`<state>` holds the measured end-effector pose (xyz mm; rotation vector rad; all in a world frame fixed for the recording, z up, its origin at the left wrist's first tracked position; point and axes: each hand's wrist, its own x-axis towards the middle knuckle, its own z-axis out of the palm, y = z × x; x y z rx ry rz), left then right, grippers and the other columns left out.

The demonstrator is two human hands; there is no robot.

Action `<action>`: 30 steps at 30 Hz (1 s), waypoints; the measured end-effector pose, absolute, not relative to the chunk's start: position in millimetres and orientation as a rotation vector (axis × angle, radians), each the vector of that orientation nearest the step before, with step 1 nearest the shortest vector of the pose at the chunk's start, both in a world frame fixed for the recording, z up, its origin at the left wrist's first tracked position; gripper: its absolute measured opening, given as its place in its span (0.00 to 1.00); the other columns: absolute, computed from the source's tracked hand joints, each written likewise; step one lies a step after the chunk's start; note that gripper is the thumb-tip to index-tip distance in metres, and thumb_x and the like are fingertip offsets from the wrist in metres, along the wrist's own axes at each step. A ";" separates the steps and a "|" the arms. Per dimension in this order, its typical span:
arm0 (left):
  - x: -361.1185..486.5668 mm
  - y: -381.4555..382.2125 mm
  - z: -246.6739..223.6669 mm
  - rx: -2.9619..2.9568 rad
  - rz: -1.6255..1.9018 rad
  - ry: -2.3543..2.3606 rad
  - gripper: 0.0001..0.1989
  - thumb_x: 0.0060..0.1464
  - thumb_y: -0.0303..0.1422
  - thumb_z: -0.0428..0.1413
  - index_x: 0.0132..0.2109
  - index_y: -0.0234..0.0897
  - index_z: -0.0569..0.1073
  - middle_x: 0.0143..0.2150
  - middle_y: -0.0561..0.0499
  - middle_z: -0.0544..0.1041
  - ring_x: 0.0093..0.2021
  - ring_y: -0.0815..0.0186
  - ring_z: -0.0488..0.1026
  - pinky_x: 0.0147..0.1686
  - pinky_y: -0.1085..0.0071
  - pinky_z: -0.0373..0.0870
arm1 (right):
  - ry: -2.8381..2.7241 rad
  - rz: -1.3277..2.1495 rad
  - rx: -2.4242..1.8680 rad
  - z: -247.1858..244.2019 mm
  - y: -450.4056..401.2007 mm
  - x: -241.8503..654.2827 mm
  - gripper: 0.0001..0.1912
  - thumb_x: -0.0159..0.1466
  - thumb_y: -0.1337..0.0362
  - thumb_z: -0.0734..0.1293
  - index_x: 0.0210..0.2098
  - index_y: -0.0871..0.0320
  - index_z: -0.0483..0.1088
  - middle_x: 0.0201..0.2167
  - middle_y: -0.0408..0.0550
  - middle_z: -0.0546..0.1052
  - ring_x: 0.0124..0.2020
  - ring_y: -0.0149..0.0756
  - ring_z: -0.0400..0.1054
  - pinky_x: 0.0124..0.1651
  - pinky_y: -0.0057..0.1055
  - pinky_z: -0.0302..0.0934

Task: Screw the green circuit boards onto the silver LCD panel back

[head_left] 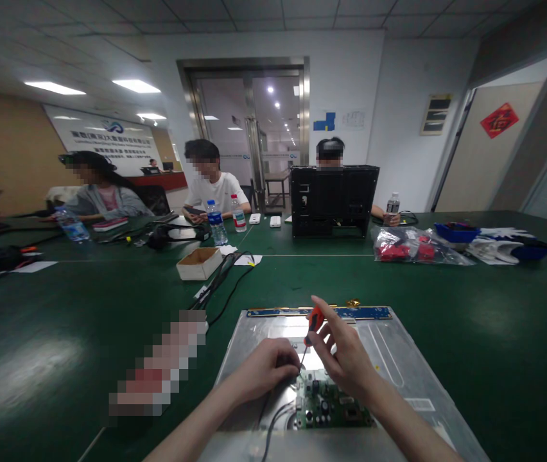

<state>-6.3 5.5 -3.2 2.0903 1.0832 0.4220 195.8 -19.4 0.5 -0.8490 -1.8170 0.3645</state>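
Wht wall (350, 83) w/ metal-framed glass drs (248, 109) behind lg grn tbl (110, 298), ceiling lts (136, 86) on, upper L.

- Our bare left forearm (206, 414) reaches in from the lower left.
- Our left hand (271, 362) is curled, its thumb pointing inward.
- Our bare right forearm (406, 414) slants in from the lower right.
- Our right hand (348, 353) grips, its index finger (327, 311) stretched upward.

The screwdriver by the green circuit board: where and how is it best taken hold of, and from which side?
Probably best by the screwdriver handle, from above and the right, where the right hand holds it. The handle is thicker than the thin shaft and points up, away from the circuit board; the left hand crowds the shaft's lower end.
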 end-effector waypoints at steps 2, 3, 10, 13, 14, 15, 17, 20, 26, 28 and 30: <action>-6.6 5.7 -3.3 2.098 0.417 1.089 0.05 0.54 0.27 0.59 0.35 0.36 0.81 0.35 0.51 0.80 0.35 0.64 0.73 0.38 0.72 0.68 | -1.814 0.387 -0.852 0.5 -20.0 196.1 0.30 0.70 0.69 0.59 0.70 0.51 0.53 0.37 0.47 0.79 0.24 0.31 0.72 0.23 0.24 0.64; -6.7 5.9 -3.5 2.104 0.414 1.092 0.05 0.54 0.27 0.59 0.35 0.37 0.81 0.35 0.51 0.80 0.35 0.64 0.73 0.38 0.72 0.68 | -1.810 0.398 -0.852 0.3 -19.9 196.2 0.30 0.70 0.69 0.59 0.70 0.51 0.53 0.38 0.47 0.79 0.24 0.31 0.72 0.23 0.25 0.65; -6.5 6.4 -4.1 2.107 0.415 1.099 0.06 0.53 0.26 0.59 0.35 0.37 0.81 0.35 0.52 0.80 0.33 0.65 0.72 0.38 0.72 0.68 | -1.786 0.379 -0.830 -2.1 -16.5 195.6 0.28 0.70 0.68 0.62 0.68 0.53 0.55 0.32 0.44 0.78 0.21 0.30 0.70 0.21 0.23 0.62; -6.3 5.6 -2.4 2.109 0.404 1.104 0.05 0.53 0.26 0.59 0.34 0.36 0.81 0.35 0.52 0.80 0.34 0.65 0.72 0.39 0.72 0.68 | -1.766 0.353 -0.826 -1.7 -15.1 196.1 0.24 0.70 0.66 0.63 0.64 0.52 0.59 0.31 0.42 0.78 0.21 0.29 0.70 0.22 0.23 0.63; -6.2 5.2 -1.7 2.110 0.402 1.105 0.05 0.53 0.26 0.59 0.34 0.36 0.81 0.36 0.52 0.80 0.34 0.65 0.72 0.39 0.72 0.68 | -1.764 0.345 -0.827 -1.3 -14.9 196.4 0.23 0.70 0.66 0.64 0.63 0.52 0.60 0.31 0.42 0.78 0.21 0.29 0.70 0.22 0.23 0.63; -6.2 4.9 -1.0 2.111 0.402 1.105 0.05 0.54 0.26 0.59 0.34 0.36 0.80 0.36 0.52 0.80 0.34 0.65 0.72 0.39 0.72 0.69 | -1.765 0.342 -0.829 -0.9 -14.9 196.6 0.22 0.69 0.65 0.64 0.62 0.52 0.62 0.32 0.43 0.78 0.21 0.29 0.70 0.22 0.24 0.63; -6.1 4.4 0.0 2.114 0.410 1.098 0.05 0.54 0.26 0.59 0.34 0.36 0.80 0.36 0.52 0.80 0.34 0.65 0.73 0.39 0.72 0.69 | -1.773 0.354 -0.838 -0.2 -15.5 196.7 0.22 0.69 0.65 0.65 0.61 0.53 0.63 0.32 0.43 0.79 0.21 0.29 0.70 0.22 0.24 0.64; -6.0 4.2 0.0 2.107 0.430 1.083 0.05 0.54 0.25 0.59 0.34 0.36 0.80 0.35 0.52 0.80 0.35 0.64 0.73 0.40 0.72 0.68 | -1.784 0.393 -0.854 0.6 -17.7 196.0 0.26 0.68 0.66 0.64 0.65 0.53 0.60 0.34 0.45 0.80 0.22 0.30 0.72 0.21 0.24 0.63; -5.5 4.9 -2.0 2.102 0.442 1.085 0.04 0.53 0.24 0.60 0.33 0.35 0.79 0.34 0.52 0.79 0.34 0.65 0.73 0.39 0.72 0.68 | -1.817 0.480 -0.860 1.9 -20.4 196.1 0.31 0.68 0.68 0.61 0.70 0.53 0.54 0.33 0.45 0.80 0.25 0.32 0.74 0.25 0.25 0.67; -5.2 4.9 -1.8 2.114 0.428 1.095 0.04 0.53 0.24 0.60 0.33 0.35 0.80 0.34 0.52 0.79 0.34 0.65 0.72 0.39 0.72 0.68 | -1.818 0.471 -0.854 1.5 -19.4 196.3 0.32 0.68 0.69 0.60 0.70 0.53 0.53 0.33 0.45 0.80 0.24 0.32 0.73 0.25 0.25 0.67; -5.0 4.8 -1.3 2.117 0.419 1.102 0.04 0.54 0.24 0.60 0.34 0.35 0.80 0.35 0.52 0.79 0.34 0.65 0.73 0.40 0.72 0.68 | -1.814 0.439 -0.851 0.5 -17.8 196.1 0.32 0.68 0.70 0.60 0.70 0.53 0.52 0.34 0.45 0.80 0.22 0.30 0.71 0.24 0.24 0.65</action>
